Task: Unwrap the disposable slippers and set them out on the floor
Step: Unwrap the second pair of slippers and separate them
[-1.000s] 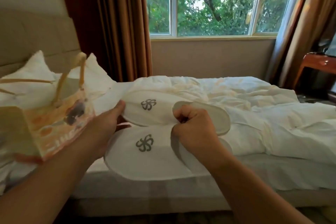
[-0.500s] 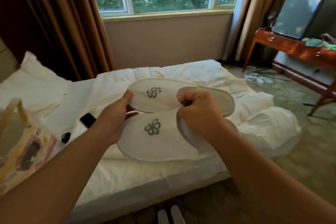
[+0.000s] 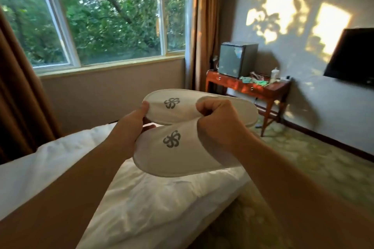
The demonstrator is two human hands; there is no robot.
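Two white disposable slippers with grey pinwheel logos are held in the air above the bed corner, side by side, toes to the left. The far slipper (image 3: 182, 107) lies just behind the near slipper (image 3: 172, 153). My left hand (image 3: 133, 125) pinches both at their toe ends, thumb on the far one. My right hand (image 3: 220, 119) is closed over the upper's open edges at their middle. No wrapper shows on them.
The white bed (image 3: 141, 204) fills the lower left. Green patterned carpet floor (image 3: 303, 163) spreads to the right. A red wooden desk (image 3: 249, 87) with a small fridge (image 3: 236, 58) stands by the wall, a dark TV (image 3: 352, 56) hangs at right, and brown curtains frame the window.
The view has swung right and up, from the bed and paper bag to the desk, wall and floor. Both hands keep the same hold on the slippers, now lifted off the bed.
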